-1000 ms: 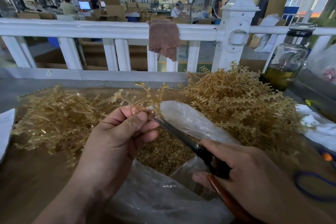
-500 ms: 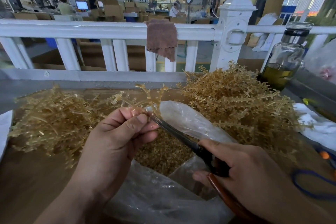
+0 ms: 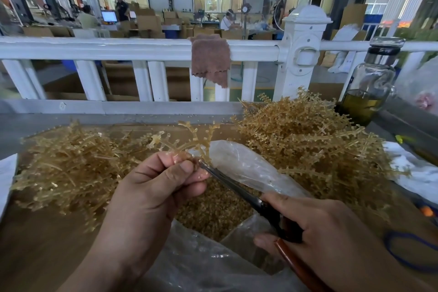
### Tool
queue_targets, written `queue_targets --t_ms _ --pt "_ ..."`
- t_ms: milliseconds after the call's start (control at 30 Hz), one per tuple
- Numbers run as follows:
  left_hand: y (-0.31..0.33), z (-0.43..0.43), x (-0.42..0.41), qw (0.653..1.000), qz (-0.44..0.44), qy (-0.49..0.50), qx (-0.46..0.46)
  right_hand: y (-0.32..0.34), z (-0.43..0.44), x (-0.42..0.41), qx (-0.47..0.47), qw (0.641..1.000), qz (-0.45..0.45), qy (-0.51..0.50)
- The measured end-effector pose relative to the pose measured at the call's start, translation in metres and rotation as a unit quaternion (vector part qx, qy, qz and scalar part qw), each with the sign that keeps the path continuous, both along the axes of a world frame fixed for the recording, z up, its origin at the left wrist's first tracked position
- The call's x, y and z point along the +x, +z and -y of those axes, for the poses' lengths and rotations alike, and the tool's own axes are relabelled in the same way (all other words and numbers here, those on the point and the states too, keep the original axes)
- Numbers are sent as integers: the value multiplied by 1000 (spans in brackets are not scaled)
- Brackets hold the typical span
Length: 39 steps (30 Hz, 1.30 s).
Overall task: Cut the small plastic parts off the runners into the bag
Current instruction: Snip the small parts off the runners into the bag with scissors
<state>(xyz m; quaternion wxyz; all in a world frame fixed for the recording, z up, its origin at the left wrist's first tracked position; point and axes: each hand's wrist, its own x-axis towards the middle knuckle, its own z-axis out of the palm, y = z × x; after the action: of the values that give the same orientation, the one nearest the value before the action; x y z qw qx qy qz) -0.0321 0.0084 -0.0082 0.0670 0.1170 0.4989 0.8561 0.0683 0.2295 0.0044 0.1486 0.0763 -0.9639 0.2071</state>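
Brown wooden counter [image 3: 47, 244]. Left on it: heap of amber runners [image 3: 71, 168]. Right: larger, taller heap of runners [image 3: 308, 144]. Between the heaps: open clear plastic bag [image 3: 248, 168] holding cut parts [image 3: 213, 213]. Far right: glass bottle [image 3: 369, 83] with olive liquid, white crumpled sheet [image 3: 414, 173], blue band [image 3: 407, 253]. Left edge: white paper [image 3: 6, 180].

Runner piles [image 3: 71, 168] and [image 3: 308, 144] flank the open bag [image 3: 248, 168], leaving only a narrow gap between them. White railing [image 3: 142, 51] walls off the far edge; glass bottle [image 3: 369, 87] blocks the far-right corner. Bare tabletop [image 3: 35, 244] near-left is open.
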Motion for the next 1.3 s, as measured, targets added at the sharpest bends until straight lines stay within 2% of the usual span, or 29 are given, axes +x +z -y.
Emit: queue_targets --t_ms 333,500,833,1300 --pt "0 -2 1 1000 5 10 0 2 -2 2 -29 999 15 5" --pt "2 -6 3 1000 3 16 0 2 -3 1 -9 1000 2 11" --pt "2 -6 4 1000 5 20 -1 3 -5 2 -27 999 36 20" --pt "3 -8 5 1000 -12 22 -9 0 -5 1 -15 1000 13 6"
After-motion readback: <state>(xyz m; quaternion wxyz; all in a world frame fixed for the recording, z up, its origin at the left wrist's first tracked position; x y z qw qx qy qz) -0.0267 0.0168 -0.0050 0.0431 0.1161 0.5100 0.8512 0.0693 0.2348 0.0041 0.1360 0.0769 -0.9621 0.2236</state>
